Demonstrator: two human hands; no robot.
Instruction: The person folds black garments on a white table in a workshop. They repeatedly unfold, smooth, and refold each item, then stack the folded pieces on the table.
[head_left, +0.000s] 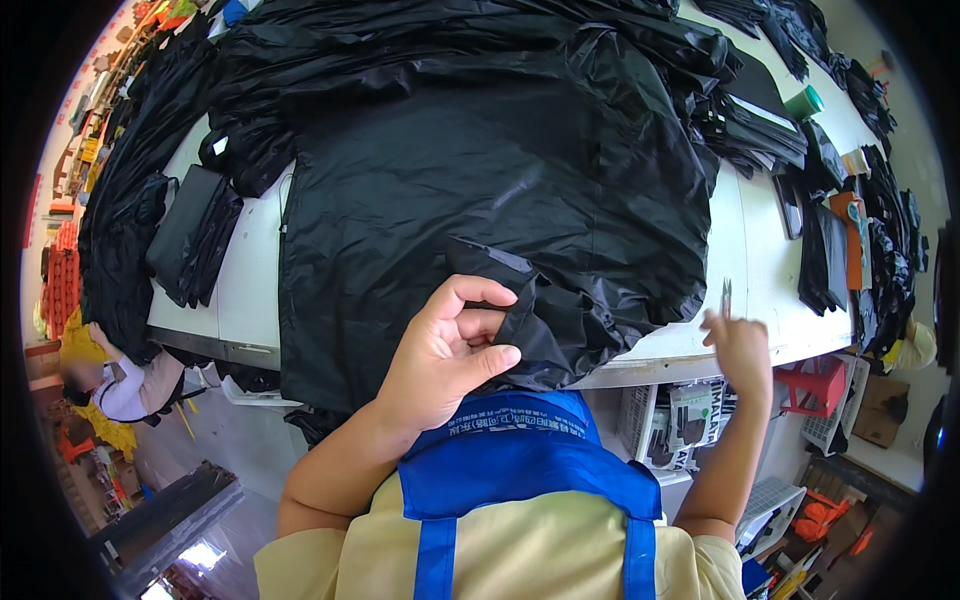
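Left hand (448, 345) holding black fabric (490, 195); right hand (740, 345) at thread snips (727, 293), three o'clock, grip unclear. Step seemingly tool handling; next likely needs sure grip.

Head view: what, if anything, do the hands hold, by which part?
The left hand holds the shiny black fabric by a bunched fold; whether the right hand grips the small metal snips is unclear.

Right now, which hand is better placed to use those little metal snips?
Probably the right hand: it is at the snips, whose tips point away from the person. The left hand is among the black fabric's near folds, farther away.
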